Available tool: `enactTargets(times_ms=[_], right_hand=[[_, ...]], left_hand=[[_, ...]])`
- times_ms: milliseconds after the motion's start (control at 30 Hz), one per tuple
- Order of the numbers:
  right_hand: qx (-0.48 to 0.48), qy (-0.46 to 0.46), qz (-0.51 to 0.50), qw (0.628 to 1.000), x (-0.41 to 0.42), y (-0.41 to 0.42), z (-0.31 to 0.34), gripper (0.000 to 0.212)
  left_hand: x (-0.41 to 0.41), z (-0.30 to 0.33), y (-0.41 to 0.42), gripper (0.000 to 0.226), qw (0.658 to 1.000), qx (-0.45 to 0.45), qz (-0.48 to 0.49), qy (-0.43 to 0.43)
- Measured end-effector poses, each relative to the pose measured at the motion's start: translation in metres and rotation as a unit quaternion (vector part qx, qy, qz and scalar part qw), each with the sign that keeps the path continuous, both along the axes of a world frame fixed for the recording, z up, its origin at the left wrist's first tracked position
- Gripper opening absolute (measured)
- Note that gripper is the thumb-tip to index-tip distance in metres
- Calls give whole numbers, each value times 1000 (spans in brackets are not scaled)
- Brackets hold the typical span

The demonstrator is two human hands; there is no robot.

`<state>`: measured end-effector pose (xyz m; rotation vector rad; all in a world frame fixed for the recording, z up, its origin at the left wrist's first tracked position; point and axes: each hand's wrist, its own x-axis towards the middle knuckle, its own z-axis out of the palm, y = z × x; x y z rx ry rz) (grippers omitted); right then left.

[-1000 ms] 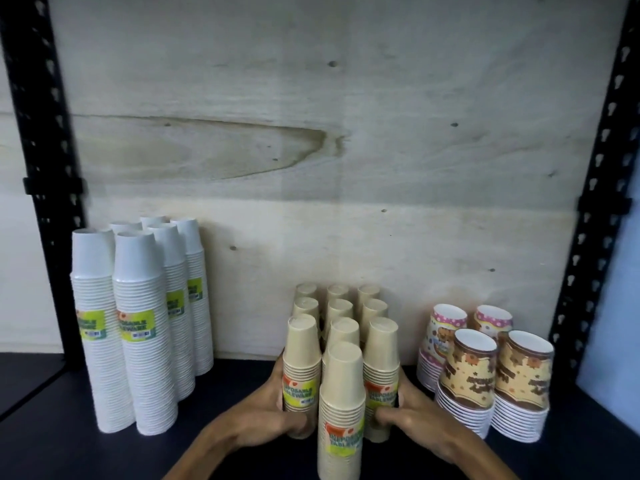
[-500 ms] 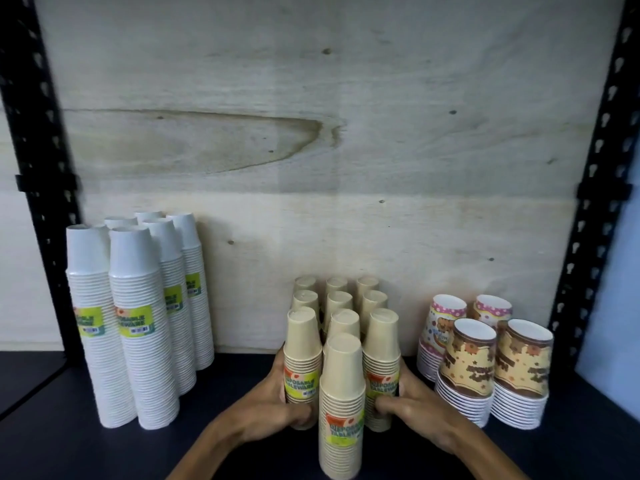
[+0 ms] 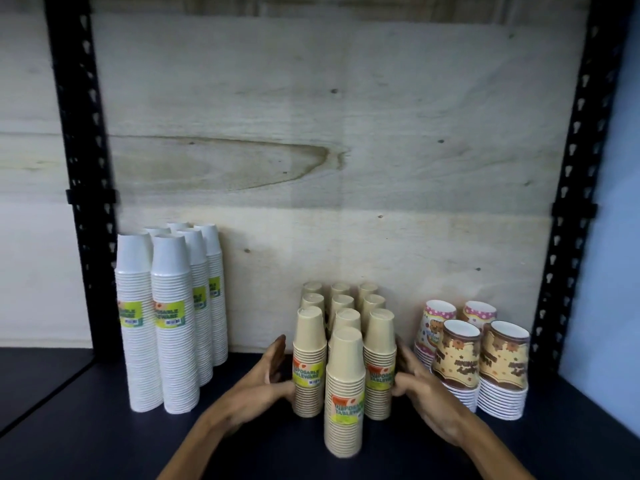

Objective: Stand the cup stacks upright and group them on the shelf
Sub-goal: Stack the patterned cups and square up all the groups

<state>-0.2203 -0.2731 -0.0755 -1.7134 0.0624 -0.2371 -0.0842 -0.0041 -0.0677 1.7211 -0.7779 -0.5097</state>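
white cup stacks (image 3: 169, 320): upright, bunched at the shelf's left, look sorted

left hand (image 3: 258, 382): fingers straight-ish, flat against the left side of the tan cup stacks (image 3: 341, 344)

tan cup stacks: mid dark shelf (image 3: 69, 427), all upright

front tan stack (image 3: 344, 393): pokes out ahead of the rows, probably needs nudging back next

right hand (image 3: 424, 396): pressing the right side, thumb on a stack

printed cup stacks (image 3: 474, 362): grouped right

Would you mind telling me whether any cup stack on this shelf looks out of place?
One tan stack stands alone in front of the tan group, breaking its rows. Every stack is upright and nothing has spilled.
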Motion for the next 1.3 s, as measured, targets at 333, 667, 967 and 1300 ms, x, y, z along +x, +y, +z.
enactTargets(times_ms=[333, 667, 967, 1300], right_hand=[[-115, -237, -206, 942, -32, 45, 74, 36], [-134, -302, -166, 929, -26, 145, 139, 27], [-125, -171, -70, 975, 36, 216, 104, 54], [-104, -17, 73, 992, 114, 248, 38, 101]], left_hand=[[-29, 45, 27, 70, 991, -81, 63, -88], [-38, 83, 92, 42, 975, -123, 111, -146], [5, 65, 171, 42, 957, -179, 195, -116], [83, 12, 212, 127, 990, -24, 121, -66]])
